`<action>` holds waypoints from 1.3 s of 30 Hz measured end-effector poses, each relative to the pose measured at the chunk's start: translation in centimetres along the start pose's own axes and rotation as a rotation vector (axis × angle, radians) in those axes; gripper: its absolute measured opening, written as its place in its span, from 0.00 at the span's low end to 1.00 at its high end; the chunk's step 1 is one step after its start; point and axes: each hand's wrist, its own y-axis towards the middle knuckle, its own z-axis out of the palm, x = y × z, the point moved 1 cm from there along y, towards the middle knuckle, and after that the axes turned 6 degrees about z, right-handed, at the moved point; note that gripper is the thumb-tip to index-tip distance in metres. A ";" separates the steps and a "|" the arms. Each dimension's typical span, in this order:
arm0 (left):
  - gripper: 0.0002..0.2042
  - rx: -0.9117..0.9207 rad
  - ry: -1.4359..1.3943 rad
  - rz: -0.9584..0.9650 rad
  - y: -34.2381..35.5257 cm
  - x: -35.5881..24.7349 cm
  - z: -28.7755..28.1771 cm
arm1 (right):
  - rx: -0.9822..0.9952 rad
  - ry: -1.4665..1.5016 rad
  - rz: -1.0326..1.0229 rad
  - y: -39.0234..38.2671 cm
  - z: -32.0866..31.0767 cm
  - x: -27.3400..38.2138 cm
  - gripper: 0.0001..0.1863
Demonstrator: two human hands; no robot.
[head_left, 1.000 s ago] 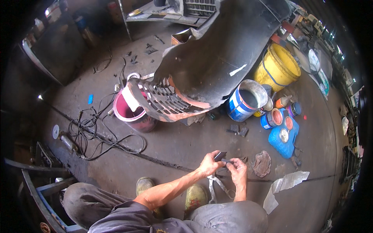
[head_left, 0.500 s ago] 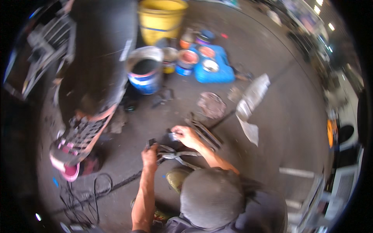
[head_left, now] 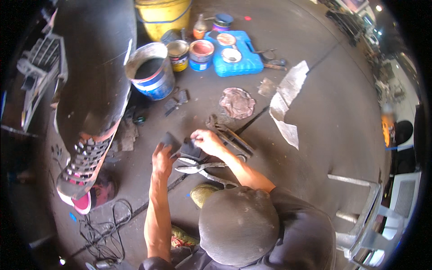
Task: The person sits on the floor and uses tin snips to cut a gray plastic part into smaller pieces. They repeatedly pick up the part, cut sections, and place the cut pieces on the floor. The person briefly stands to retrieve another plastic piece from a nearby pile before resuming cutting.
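Observation:
My left hand [head_left: 162,158] is closed around the lower end of a dark grey flat piece [head_left: 168,140], whose material I cannot make out. To its right, my right hand [head_left: 209,142] pinches the edge of a blackish, folded-looking piece [head_left: 191,149] between thumb and fingers. The two dark pieces lie close together, and whether they touch is unclear. Just below the hands, a metal plier-like tool [head_left: 203,169] with long curved handles rests on the floor. Beyond my right wrist lies a long, dirty metal tool [head_left: 235,138].
A large black curved panel [head_left: 92,76] with a slotted grille end stands at left. Ahead are a yellow bucket [head_left: 164,20], a blue-white pail [head_left: 158,85], open cans [head_left: 201,53] and a blue case [head_left: 243,65]. A crumpled cloth [head_left: 237,103], torn paper [head_left: 288,101] and a cable [head_left: 110,229] lie around.
The view has shifted, so the surroundings appear farther left and up. Both hands have moved slightly away from me, and the dark pieces show more fully between them.

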 end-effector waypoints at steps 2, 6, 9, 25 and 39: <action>0.26 -0.177 -0.154 -0.101 0.4 -0.8 0.8 | -0.106 0.099 0.000 0.7 0.1 0.0 0.19; 0.16 -0.069 0.210 0.001 0.3 0.6 -2.0 | -0.270 -0.226 -0.041 -0.7 -0.9 2.8 0.18; 0.18 0.100 0.897 0.181 -4.7 -3.3 -4.1 | -0.041 0.066 -0.062 -3.6 -2.4 5.5 0.09; 0.19 0.116 1.154 0.198 -30.1 -23.2 -11.0 | 0.874 -0.417 -0.604 -10.2 -6.8 30.1 0.27; 0.08 0.206 0.801 0.409 -27.2 -20.5 -17.0 | 0.661 -0.801 -0.238 -7.0 0.3 34.2 0.24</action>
